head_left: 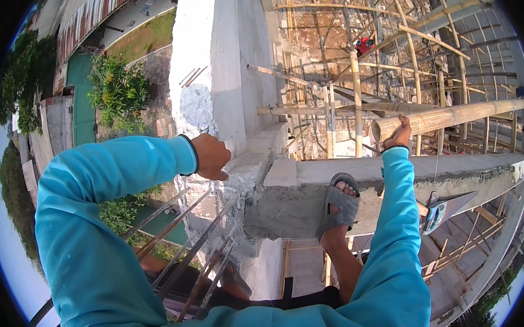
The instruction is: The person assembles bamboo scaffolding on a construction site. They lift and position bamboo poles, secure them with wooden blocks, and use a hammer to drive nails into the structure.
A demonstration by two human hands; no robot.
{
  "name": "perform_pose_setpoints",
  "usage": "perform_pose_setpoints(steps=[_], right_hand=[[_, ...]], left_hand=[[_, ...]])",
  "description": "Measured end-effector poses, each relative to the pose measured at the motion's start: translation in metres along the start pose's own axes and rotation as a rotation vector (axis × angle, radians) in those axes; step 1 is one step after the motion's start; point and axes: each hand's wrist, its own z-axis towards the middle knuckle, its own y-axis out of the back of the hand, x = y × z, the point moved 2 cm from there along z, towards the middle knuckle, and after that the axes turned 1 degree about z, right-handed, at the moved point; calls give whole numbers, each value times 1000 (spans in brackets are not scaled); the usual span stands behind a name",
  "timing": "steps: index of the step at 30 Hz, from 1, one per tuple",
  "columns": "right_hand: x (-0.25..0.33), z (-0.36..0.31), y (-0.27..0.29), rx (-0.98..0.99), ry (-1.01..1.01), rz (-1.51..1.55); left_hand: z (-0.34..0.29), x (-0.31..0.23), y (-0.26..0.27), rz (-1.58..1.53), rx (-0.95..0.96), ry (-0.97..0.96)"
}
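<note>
My right hand (400, 135) is wrapped round the near end of a thick bamboo pole (456, 119), which runs off to the right above the concrete beam (340, 166). My left hand (212, 156) is closed like a fist against the rough concrete at the top of the corner column (212, 190); what its fingers hold, if anything, is hidden. Several steel rebars (203, 238) stick out of the concrete below it, toward me. One sandalled foot (340, 207) rests on the beam. Beside my right forearm, what looks like a handsaw (448, 209) lies against the beam's side.
Bamboo scaffolding (357, 103) stands at the far right over rubble ground, with a red object (363, 45) in it. A pale concrete beam (212, 46) runs away ahead. There is a deep drop on both sides; a leafy tree (118, 89) grows below left.
</note>
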Motion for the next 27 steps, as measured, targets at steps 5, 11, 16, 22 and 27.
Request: perform_pose_setpoints(steps=[5, 11, 16, 22, 27], right_hand=[[12, -46, -55, 139, -65, 99], [46, -64, -96, 98, -35, 40], [76, -82, -115, 66, -3, 55], [109, -119, -107, 254, -136, -13], [138, -152, -80, 153, -61, -59]], left_hand=[[-104, -15, -18, -412, 765, 264], [-148, -40, -61, -1050, 880, 442], [-132, -50, -149, -1521, 423, 658], [-122, -42, -167, -1018, 389, 387], [-114, -44, -160, -654, 275, 170]])
